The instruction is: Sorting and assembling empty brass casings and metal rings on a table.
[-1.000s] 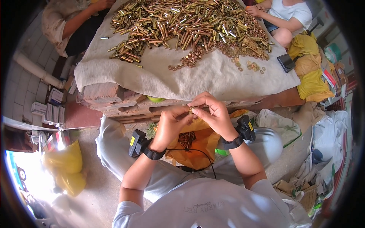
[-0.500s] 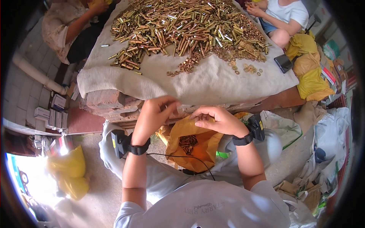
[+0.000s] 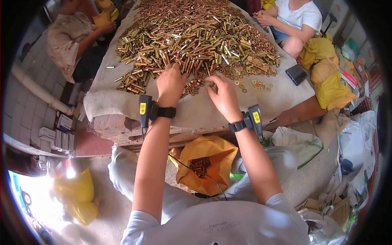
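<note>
A large pile of brass-coloured metal tubes and rods (image 3: pixel 183 38) covers the cloth-topped table (image 3: pixel 134 102). My left hand (image 3: pixel 170 83) reaches into its near edge, fingers bent down among the tubes; the fingertips are hidden, so what they grip cannot be made out. To its right, my right hand (image 3: pixel 222 96) is beside a small heap of hex nuts (image 3: pixel 192 87), thumb and forefinger curled together at the heap's edge. Anything between those fingers is too small to tell. Below my forearms, an orange sack (image 3: pixel 220 179) gapes, with similar metal pieces (image 3: pixel 200 166) inside.
Loose flat washers (image 3: pixel 259 85) lie right of the nuts, and a black phone (image 3: pixel 296 74) rests near the table's right edge. One person (image 3: pixel 67 41) sits at the left, another (image 3: pixel 300 24) at the right. Yellow sacks (image 3: pixel 332 90) and white bags (image 3: pixel 355 143) crowd the right side.
Both my hands have moved forward, from above the orange sack to the near edge of the pile. The left is now among the tubes, the right at the nuts.
</note>
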A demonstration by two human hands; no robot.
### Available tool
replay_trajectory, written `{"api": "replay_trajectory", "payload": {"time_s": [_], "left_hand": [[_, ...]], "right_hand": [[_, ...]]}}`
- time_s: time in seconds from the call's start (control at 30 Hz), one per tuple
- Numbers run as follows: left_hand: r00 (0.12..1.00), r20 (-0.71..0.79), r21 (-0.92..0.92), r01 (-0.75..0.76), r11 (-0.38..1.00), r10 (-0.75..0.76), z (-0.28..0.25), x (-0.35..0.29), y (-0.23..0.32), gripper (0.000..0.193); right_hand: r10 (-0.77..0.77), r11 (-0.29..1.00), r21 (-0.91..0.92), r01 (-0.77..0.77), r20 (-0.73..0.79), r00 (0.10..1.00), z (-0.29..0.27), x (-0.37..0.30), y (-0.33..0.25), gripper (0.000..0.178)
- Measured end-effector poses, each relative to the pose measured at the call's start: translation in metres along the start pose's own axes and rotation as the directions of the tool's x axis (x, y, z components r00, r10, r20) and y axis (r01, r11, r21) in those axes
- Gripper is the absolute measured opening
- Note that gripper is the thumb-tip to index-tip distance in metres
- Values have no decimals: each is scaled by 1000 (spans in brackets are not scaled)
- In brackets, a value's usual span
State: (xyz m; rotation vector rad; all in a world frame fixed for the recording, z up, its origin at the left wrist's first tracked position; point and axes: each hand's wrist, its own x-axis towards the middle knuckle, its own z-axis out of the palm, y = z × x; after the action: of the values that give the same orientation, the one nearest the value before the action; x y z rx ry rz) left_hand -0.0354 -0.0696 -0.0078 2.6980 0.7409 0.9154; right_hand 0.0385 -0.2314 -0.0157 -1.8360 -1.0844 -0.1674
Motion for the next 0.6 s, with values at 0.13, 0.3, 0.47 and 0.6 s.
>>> {"api": "replay_trajectory", "payload": {"time_s": [0.13, 0.3, 0.47, 0.6], "left_hand": [[997, 39, 27, 66, 997, -67, 8, 8, 12, 34], [990, 119, 139, 55, 989, -72, 6, 11, 11, 32], [981, 126, 34, 147, 988, -151, -5, 8, 4, 27], [975, 120, -1, 188, 982, -186, -32, -10, -7, 24]], "right_hand": [[-57, 989, -133, 65, 59, 997, 17, 13, 12, 22], [-119, 984, -131, 125, 54, 991, 19, 15, 14, 15], [-53, 992, 113, 60, -66, 996, 18, 13, 32, 9], [83, 967, 247, -67, -57, 995, 0, 10, 39, 5]]}}
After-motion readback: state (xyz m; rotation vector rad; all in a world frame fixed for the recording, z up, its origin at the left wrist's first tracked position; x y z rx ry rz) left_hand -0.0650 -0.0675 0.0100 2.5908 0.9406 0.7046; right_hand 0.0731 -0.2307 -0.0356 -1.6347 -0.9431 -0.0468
